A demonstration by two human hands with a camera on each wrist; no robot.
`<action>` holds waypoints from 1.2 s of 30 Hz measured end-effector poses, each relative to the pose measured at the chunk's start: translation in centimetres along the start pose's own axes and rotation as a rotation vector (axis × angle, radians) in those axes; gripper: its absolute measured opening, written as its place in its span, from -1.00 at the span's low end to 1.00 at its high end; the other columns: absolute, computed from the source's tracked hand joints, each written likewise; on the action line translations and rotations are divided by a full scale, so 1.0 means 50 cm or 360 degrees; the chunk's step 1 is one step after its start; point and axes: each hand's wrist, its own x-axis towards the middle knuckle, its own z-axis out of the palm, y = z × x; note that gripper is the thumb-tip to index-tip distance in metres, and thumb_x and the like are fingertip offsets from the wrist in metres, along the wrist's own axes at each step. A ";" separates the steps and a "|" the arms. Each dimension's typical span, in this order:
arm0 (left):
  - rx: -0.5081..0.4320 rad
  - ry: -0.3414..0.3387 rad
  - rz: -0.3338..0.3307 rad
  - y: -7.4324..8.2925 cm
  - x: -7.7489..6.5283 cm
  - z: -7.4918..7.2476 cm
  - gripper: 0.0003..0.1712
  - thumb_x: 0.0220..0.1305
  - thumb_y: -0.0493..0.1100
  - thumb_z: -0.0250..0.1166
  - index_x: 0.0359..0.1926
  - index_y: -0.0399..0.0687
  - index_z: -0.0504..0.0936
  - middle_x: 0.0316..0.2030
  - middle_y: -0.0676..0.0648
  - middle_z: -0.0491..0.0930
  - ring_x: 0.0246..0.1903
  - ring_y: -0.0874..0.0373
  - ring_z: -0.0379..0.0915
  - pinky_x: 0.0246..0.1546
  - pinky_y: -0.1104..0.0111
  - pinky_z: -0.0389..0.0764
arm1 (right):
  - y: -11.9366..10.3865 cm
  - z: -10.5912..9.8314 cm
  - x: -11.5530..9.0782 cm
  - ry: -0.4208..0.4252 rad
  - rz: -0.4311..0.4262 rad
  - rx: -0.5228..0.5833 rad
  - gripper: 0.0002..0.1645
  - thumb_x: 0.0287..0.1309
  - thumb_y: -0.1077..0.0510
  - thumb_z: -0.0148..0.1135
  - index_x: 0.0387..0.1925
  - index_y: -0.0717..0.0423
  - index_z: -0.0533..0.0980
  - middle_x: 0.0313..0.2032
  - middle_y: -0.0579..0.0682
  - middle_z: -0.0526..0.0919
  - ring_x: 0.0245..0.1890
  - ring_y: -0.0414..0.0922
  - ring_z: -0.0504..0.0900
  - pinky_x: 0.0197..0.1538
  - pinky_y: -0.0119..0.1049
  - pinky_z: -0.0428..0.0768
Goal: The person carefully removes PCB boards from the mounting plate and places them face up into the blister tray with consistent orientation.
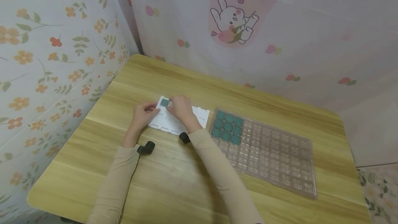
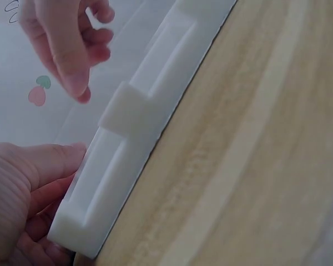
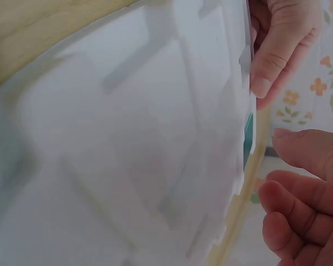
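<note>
A white tray (image 1: 168, 122) with shallow slots and a notched rim lies at the left part of the table. One dark green square piece (image 1: 164, 102) sits in its far left slot. My left hand (image 1: 141, 116) grips the tray's left edge; in the left wrist view the thumb (image 2: 58, 162) lies along the rim and the other fingers are curled beside it. Over the tray, just right of the green piece, is my right hand (image 1: 181, 108). The right wrist view shows its fingers (image 3: 299, 213) loosely bent, thumb apart, with nothing visible between them.
To the right lies a clear plastic tray (image 1: 280, 161) with many pockets; several green square pieces (image 1: 228, 127) fill its far left corner. Both trays rest on a wooden table (image 1: 161, 189). Printed curtains (image 1: 192, 16) hang behind and at the left.
</note>
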 end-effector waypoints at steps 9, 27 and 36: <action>-0.0067 -0.0027 -0.0031 -0.001 0.001 -0.001 -0.61 0.12 -0.37 0.31 -0.02 -0.48 0.54 -0.24 -0.40 0.56 -0.29 -0.02 0.50 -0.37 0.65 0.46 | -0.010 0.033 0.029 0.0027 0.0064 0.0052 -0.80 0.12 0.03 0.28 -0.42 0.08 0.61 -0.51 -0.11 0.58 -0.50 -0.18 0.44 -0.41 -0.34 0.43; -0.0082 -0.0023 -0.0013 -0.003 0.000 -0.002 -0.62 0.11 -0.40 0.30 -0.03 -0.52 0.53 -0.24 -0.42 0.54 -0.32 0.06 0.47 -0.38 0.66 0.45 | -0.022 0.036 0.049 -0.0020 0.0157 -0.0015 -0.76 0.11 -0.03 0.28 -0.44 0.07 0.59 -0.48 -0.07 0.61 -0.44 -0.13 0.53 -0.33 -0.26 0.49; -0.0036 -0.0023 -0.0004 -0.004 0.000 -0.005 -0.63 0.11 -0.36 0.32 -0.04 -0.48 0.55 -0.26 -0.35 0.55 -0.31 0.02 0.50 -0.34 0.62 0.48 | -0.022 0.037 0.051 -0.0034 0.0127 0.0006 -0.78 0.12 0.01 0.28 -0.45 0.09 0.57 -0.48 -0.08 0.59 -0.47 -0.15 0.49 -0.33 -0.28 0.47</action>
